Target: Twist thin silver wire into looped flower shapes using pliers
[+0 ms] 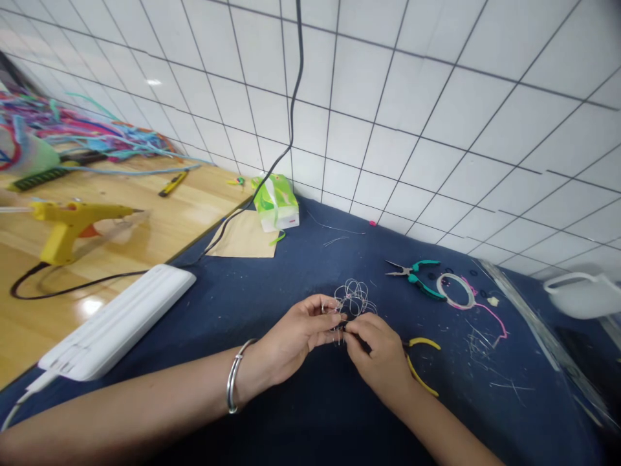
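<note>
Between both hands is a small bundle of thin silvery wire (356, 295), bent into several round loops like petals. My left hand (303, 333), with a silver bangle at the wrist, pinches the lower left side of the wire loops between thumb and fingers. My right hand (376, 349) is closed at the base of the loops, fingertips touching the same wire; a small dark bit shows between the hands, too small to name. Yellow-handled pliers (423, 366) lie just right of my right hand, their jaws hidden behind it.
Teal-handled needle-nose pliers (417, 275), a white ring coil (456, 291) and wire scraps (480, 343) lie to the right. A tissue pack (275, 204) stands near the tiled wall. Leftward are a white power strip (121, 320) and a yellow glue gun (68, 223).
</note>
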{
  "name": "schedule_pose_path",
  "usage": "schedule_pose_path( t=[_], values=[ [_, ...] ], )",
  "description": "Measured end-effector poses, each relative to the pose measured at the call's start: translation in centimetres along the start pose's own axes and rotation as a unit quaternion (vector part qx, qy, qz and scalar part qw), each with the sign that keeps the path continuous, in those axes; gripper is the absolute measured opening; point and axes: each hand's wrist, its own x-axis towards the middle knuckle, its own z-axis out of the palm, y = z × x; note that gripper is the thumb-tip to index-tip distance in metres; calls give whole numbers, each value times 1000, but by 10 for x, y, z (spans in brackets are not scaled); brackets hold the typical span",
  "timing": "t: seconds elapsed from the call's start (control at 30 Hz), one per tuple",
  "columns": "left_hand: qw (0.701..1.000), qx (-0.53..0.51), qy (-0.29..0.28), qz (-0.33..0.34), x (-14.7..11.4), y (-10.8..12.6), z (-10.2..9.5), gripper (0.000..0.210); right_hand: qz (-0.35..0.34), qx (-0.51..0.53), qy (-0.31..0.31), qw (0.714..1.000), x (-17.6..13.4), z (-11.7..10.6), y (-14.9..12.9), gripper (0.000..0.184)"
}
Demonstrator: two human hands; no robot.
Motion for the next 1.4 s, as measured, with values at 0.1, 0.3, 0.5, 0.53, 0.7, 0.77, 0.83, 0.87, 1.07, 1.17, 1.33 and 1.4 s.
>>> schedule_pose_path(
  t=[0.1, 0.3, 0.5, 0.53, 0.7, 0.77, 0.83, 0.87, 1.07, 1.17, 1.33, 1.4],
  values=[
    [1000, 8, -15, 0, -2, 2, 1, 20, 21, 28, -16, 999, 2, -2, -1, 15],
    [998, -16, -52, 8, -3, 5, 2, 19, 76, 77, -43, 993, 6, -3, 0, 12],
    [996, -36, -85, 9, -5, 6, 0, 32, 136, 156, -28, 978, 9, -8, 0, 8],
    [995, -32, -89, 9, -6, 6, 0, 36, 143, 171, -36, 974, 9, -8, 1, 8],
    [992, -17, -126, 15, -9, 7, 1, 55, 178, 254, -49, 949, 7, -7, 5, 11],
    [990, -13, -136, 22, -9, 8, 2, 59, 199, 295, -40, 933, 6, -5, 4, 14],
    [990, -10, -136, 27, -9, 8, 4, 56, 218, 333, -32, 917, 6, -4, 2, 17],
    [991, -9, -133, 28, -9, 8, 5, 54, 225, 346, -29, 910, 6, -3, 1, 18],
    [992, 5, -124, 22, -15, 11, 10, 56, 228, 356, 5, 906, 5, 1, -6, 12],
    [990, 12, -135, 35, -17, 9, 11, 61, 229, 348, 10, 909, 4, 4, -6, 11],
    [985, 40, -156, 57, -16, 2, 13, 74, 220, 331, -21, 918, 4, 7, 0, 10],
    [985, 45, -156, 61, -15, 2, 14, 76, 215, 340, -27, 915, 3, 8, 1, 8]
  ],
)
